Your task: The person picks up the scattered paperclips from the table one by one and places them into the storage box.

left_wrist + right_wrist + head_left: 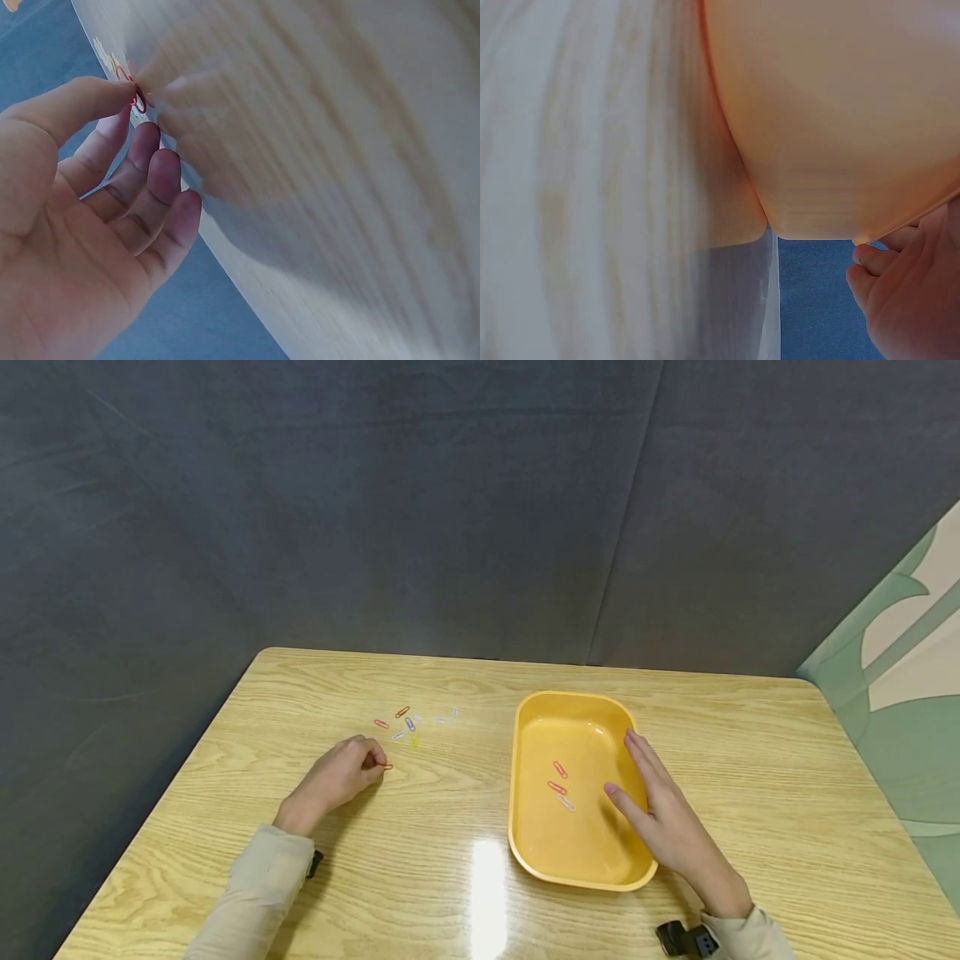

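Observation:
My left hand (335,782) is low over the left part of the table, thumb and forefinger pinching a red paper clip (141,102) right at the wood. Its other fingers curve loosely in the left wrist view. Just beyond that hand lie several loose paper clips, among them a blue one (410,724), a yellow one (415,741) and a red one (382,724). My right hand (667,818) rests against the right rim of a yellow tray (536,852), fingers straight and thumb over the inside. On the tray's floor are two red clips (557,787) and a whitish one (566,803).
The wooden table (420,877) ends at a dark cloth-like partition (450,527) behind and to the left. A green and beige patterned surface (907,710) stands at the right. Bright glare falls on the wood near the tray's left side.

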`<state>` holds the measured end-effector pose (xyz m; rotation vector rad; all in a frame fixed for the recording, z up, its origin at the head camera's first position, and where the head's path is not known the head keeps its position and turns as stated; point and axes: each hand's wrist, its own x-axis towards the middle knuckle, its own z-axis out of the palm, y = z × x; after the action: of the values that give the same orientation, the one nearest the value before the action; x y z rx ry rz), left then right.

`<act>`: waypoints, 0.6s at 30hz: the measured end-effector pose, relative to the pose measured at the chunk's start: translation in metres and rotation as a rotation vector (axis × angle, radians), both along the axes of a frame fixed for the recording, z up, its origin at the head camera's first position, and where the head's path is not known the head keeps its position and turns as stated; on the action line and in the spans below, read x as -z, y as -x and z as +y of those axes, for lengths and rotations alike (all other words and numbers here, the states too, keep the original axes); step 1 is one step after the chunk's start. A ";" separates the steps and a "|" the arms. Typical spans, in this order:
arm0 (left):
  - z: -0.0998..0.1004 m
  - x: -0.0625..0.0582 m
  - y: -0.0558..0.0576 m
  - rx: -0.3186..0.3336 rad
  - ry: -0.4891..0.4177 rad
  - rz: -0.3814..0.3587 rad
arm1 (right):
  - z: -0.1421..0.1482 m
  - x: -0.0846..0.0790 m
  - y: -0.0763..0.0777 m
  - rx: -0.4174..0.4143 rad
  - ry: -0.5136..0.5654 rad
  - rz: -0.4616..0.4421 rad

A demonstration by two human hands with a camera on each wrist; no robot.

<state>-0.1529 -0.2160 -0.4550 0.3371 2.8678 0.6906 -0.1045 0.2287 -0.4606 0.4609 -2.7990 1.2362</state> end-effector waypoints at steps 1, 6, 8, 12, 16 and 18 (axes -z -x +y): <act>0.000 0.000 0.000 0.001 0.001 -0.002 | 0.000 0.000 0.000 0.000 -0.001 0.000; 0.002 -0.002 0.000 0.020 -0.010 -0.022 | 0.000 0.001 0.000 0.001 -0.007 0.002; 0.002 -0.002 0.000 0.027 -0.020 -0.037 | 0.000 0.001 0.000 0.001 -0.007 -0.002; 0.002 -0.003 0.000 0.040 -0.049 -0.067 | 0.000 0.001 0.000 0.001 -0.005 -0.013; 0.002 -0.003 0.001 0.051 -0.057 -0.073 | -0.001 0.000 0.000 0.000 -0.006 -0.021; 0.002 -0.002 0.002 0.053 -0.040 -0.064 | -0.001 0.000 0.001 0.000 -0.008 -0.024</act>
<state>-0.1546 -0.2143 -0.4525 0.3881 2.7772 0.7361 -0.1054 0.2280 -0.4606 0.4498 -2.8243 1.2395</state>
